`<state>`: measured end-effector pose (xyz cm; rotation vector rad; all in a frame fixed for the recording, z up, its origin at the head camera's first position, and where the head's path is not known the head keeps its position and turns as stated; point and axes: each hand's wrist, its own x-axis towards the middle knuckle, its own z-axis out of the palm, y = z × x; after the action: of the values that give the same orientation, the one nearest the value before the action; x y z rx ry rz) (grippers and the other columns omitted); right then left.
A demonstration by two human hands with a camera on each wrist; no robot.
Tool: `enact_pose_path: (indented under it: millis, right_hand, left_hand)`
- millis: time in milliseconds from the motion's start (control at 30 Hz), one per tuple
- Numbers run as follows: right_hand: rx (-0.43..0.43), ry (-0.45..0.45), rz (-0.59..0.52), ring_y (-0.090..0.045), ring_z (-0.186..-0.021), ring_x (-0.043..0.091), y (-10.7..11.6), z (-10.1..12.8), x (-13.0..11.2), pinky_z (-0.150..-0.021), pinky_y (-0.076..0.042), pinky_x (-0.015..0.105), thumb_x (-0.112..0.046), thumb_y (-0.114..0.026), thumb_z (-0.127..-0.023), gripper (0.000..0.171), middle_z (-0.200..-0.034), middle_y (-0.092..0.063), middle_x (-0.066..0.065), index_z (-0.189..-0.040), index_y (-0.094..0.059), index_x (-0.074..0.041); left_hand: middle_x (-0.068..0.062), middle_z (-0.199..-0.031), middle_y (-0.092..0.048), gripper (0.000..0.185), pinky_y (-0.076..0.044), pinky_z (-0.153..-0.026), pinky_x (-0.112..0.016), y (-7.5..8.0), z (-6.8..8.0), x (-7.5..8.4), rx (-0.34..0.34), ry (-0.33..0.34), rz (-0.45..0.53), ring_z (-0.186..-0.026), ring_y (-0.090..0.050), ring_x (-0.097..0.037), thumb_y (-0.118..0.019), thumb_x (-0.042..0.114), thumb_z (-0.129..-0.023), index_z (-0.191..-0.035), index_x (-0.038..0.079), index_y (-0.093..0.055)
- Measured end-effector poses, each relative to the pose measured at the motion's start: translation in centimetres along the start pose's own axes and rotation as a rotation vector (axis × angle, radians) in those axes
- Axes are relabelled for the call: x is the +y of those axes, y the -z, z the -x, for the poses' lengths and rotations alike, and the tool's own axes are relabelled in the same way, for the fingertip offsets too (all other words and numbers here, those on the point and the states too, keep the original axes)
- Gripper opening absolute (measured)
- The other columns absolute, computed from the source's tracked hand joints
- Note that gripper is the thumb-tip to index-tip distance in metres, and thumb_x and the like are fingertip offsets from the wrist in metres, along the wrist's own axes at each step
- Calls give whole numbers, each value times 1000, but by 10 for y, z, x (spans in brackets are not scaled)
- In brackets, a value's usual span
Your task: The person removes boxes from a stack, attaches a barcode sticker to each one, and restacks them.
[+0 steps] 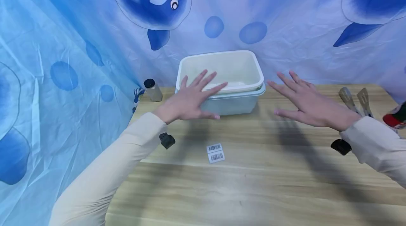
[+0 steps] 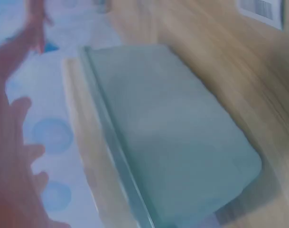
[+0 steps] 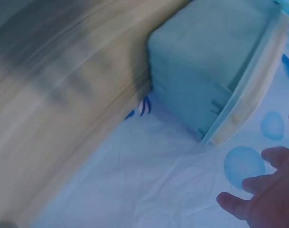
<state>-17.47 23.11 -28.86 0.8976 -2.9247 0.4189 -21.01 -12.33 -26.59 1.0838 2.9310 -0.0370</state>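
Observation:
A pale green plastic tub [image 1: 234,102] with a cream tub [image 1: 222,67] nested in it stands at the back of the wooden table [image 1: 253,183]. My left hand [image 1: 193,99] is flat with fingers spread, over the tub's front left corner; contact cannot be told. My right hand [image 1: 304,101] hovers open with fingers spread, just right of the tub and apart from it. The left wrist view shows the tub's green side [image 2: 177,142] with my fingers [image 2: 16,142] at the left edge. The right wrist view shows the tub [image 3: 210,66] and my fingertips [image 3: 258,199] at lower right.
A small jar with a black lid [image 1: 153,90] stands left of the tub. Two barcode labels [image 1: 215,152] lie mid-table. Two wooden spatulas [image 1: 355,101] and a red and green object [image 1: 396,116] lie at the right edge. A blue dolphin cloth [image 1: 79,60] hangs behind and left.

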Motion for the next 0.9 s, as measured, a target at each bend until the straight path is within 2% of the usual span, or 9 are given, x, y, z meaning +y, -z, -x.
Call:
enact_pose_path:
  millis: [100, 167, 267, 400, 500, 633, 733, 867, 900]
  right_hand:
    - [71, -29, -143, -5, -149, 40, 3, -6, 2, -110, -16, 71, -39, -58, -96, 78, -163, -5, 11, -156, -8, -29]
    - [130, -48, -219, -17, -146, 44, 4, -13, 5, -110, -22, 69, -35, -57, -96, 77, -162, -12, 13, -156, -9, -27]
    - [181, -122, -329, -32, -139, 47, 6, -29, 9, -105, -33, 67, -38, -56, -97, 74, -161, -20, 12, -155, -11, -30]
    - [197, -261, -497, -39, -137, 43, 6, -53, 13, -102, -39, 64, -47, -55, -95, 74, -159, -25, 12, -154, -12, -34]
    - [228, -326, -618, -42, -136, 38, 2, -71, 17, -104, -42, 57, -46, -57, -94, 75, -157, -29, 15, -155, -16, -29]
    - [280, -367, -786, -47, -133, 37, -9, -87, 23, -95, -53, 34, -37, -61, -94, 75, -153, -35, 21, -154, -22, -20]
    - [291, -405, -814, -50, -129, 37, -17, -96, 25, -94, -54, 33, -36, -62, -93, 74, -148, -41, 24, -154, -25, -16]
    - [305, -423, -720, -55, -124, 35, -26, -101, 25, -100, -49, 46, -38, -63, -92, 70, -139, -53, 22, -151, -32, -14]
    - [314, -412, -699, -55, -124, 34, -27, -102, 25, -99, -50, 45, -37, -63, -92, 68, -137, -55, 22, -150, -35, -13]
  left_hand:
    - [6, -163, 11, 97, -2, -112, -73, 1, 4, -12, 108, 50, 91, -150, 16, -22, -58, 75, -77, -151, 48, -1]
    - [6, -163, 10, 101, -3, -112, -72, -2, 7, -20, 179, 85, 164, -150, 15, -22, -63, 71, -76, -152, 45, -3]
    - [5, -164, 8, 108, -5, -113, -71, -11, 13, -33, 264, 154, 272, -150, 12, -24, -71, 66, -73, -154, 40, -4]
    - [-1, -164, 2, 116, -13, -115, -68, -25, 18, -47, 351, 252, 443, -151, 2, -29, -80, 55, -70, -155, 34, -4]
    - [-3, -163, -3, 122, -20, -114, -64, -35, 18, -56, 398, 313, 564, -149, -10, -30, -85, 47, -67, -155, 35, -3]
    - [-3, -164, -3, 126, -20, -113, -66, -47, 15, -64, 404, 391, 668, -149, -13, -32, -87, 46, -65, -154, 38, 2]
    - [-3, -164, -2, 124, -19, -113, -66, -55, 11, -66, 401, 435, 696, -150, -11, -33, -85, 49, -67, -153, 39, 4]
    - [-4, -164, -3, 122, -19, -115, -64, -61, 8, -66, 421, 458, 712, -150, -11, -31, -81, 55, -69, -154, 35, 5]
    - [-3, -164, -3, 122, -19, -116, -63, -62, 8, -65, 428, 459, 718, -150, -11, -30, -79, 57, -70, -154, 36, 5]
